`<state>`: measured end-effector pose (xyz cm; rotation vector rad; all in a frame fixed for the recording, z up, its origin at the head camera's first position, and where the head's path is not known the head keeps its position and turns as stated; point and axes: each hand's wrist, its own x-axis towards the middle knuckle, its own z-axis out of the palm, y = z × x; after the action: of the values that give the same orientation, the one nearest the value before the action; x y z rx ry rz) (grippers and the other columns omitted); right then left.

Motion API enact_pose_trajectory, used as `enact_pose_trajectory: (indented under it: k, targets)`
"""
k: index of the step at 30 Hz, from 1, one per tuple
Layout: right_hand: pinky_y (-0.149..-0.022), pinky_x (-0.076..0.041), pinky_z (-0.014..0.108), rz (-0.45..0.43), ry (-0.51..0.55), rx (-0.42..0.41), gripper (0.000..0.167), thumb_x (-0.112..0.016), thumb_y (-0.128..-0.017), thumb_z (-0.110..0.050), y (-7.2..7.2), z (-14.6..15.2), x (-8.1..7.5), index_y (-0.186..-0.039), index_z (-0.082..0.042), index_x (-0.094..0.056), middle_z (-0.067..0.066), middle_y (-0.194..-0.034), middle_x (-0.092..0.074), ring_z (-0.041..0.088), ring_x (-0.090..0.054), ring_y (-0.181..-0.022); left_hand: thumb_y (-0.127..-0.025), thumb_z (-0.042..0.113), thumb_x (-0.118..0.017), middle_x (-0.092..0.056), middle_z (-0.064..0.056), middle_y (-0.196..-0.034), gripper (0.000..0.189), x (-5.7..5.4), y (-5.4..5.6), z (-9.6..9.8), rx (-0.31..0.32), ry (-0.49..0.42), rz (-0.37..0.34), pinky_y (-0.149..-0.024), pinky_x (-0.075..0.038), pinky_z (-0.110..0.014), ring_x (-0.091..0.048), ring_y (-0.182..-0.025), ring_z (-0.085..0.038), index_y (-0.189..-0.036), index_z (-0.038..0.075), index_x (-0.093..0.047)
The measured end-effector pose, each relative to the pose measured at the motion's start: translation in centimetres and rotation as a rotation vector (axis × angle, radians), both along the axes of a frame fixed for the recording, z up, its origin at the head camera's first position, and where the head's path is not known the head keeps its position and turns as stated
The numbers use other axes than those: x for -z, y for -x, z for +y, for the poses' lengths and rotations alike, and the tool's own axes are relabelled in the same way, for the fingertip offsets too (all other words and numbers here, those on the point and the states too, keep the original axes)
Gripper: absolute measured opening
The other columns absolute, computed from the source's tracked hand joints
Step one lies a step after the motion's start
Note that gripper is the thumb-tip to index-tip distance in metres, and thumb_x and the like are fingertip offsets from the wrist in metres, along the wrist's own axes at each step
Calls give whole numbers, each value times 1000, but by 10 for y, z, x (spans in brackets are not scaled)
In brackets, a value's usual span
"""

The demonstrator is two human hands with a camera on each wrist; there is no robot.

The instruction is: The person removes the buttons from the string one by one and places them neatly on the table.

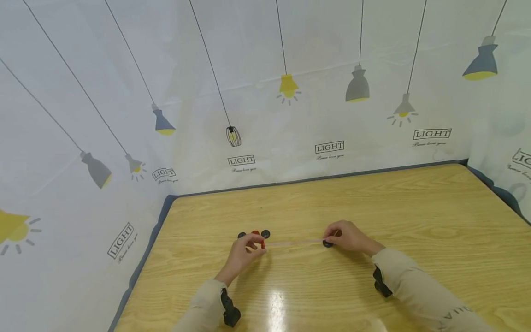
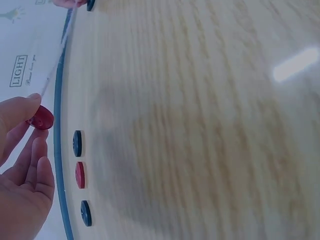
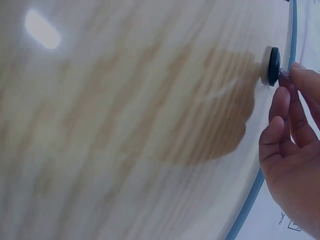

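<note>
My left hand [image 1: 242, 256] pinches a round red button [image 2: 43, 118] between thumb and fingertips, above the wooden table. From it a thin pale string [image 1: 295, 242] runs nearly straight across to my right hand [image 1: 349, 236]. The right fingertips pinch the string's other end close beside a black button [image 3: 274, 66]; whether that button hangs on the string or only stands by it, I cannot tell. Just behind the left hand lie a black button [image 2: 77, 143], a red button [image 2: 80, 175] and another black button [image 2: 86, 213] in a row.
The wooden table [image 1: 373, 203] has a dark blue edge along its back and left. Behind it hangs a white curtain [image 1: 257, 106] printed with lamps. Light glares off the table [image 1: 276, 309] near the front.
</note>
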<state>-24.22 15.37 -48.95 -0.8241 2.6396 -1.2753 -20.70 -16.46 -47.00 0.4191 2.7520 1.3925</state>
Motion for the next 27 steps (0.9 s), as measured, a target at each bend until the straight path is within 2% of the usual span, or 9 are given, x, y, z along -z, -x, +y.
enact_pose_trajectory:
  k: [8,12,17,21,27]
  targets:
    - [-60,-45,24,10,13,-10,6,-60,-83,-4,-1,6,1,-82,-4,-66,2,-78,-64,11,-56,-66,-78,6,-67,-60,-10,-96,25,3,-7,-8,49,59,-1,-64,-44,-25,-52,-78,-19,-100,0,-60]
    - [-60,-45,24,9,13,-14,6,-60,-83,-4,0,6,0,-83,-4,-66,2,-78,-64,11,-56,-66,-79,10,-66,-60,-8,-97,25,3,-5,-8,41,76,6,-66,-44,-27,-52,-80,-19,-102,1,-60]
    - [-60,-45,24,0,15,-19,6,-60,-83,-3,0,6,1,-84,-3,-66,3,-77,-63,10,-56,-65,-81,12,-65,-59,-7,-98,26,0,6,8,25,45,11,-69,-45,-31,-53,-84,-20,-104,2,-60]
    - [-60,-45,24,4,14,-20,6,-60,-82,-2,0,4,2,-83,-2,-66,3,-77,-64,10,-56,-66,-81,11,-65,-59,-8,-97,27,3,19,25,32,31,46,-69,-45,-31,-53,-83,-21,-105,1,-60]
    - [-60,-45,24,6,14,-13,6,-60,-82,-2,0,1,2,-84,-2,-66,3,-77,-64,11,-56,-65,-80,9,-65,-57,-9,-97,26,9,33,41,17,100,64,-69,-44,-31,-52,-83,-22,-105,2,-61]
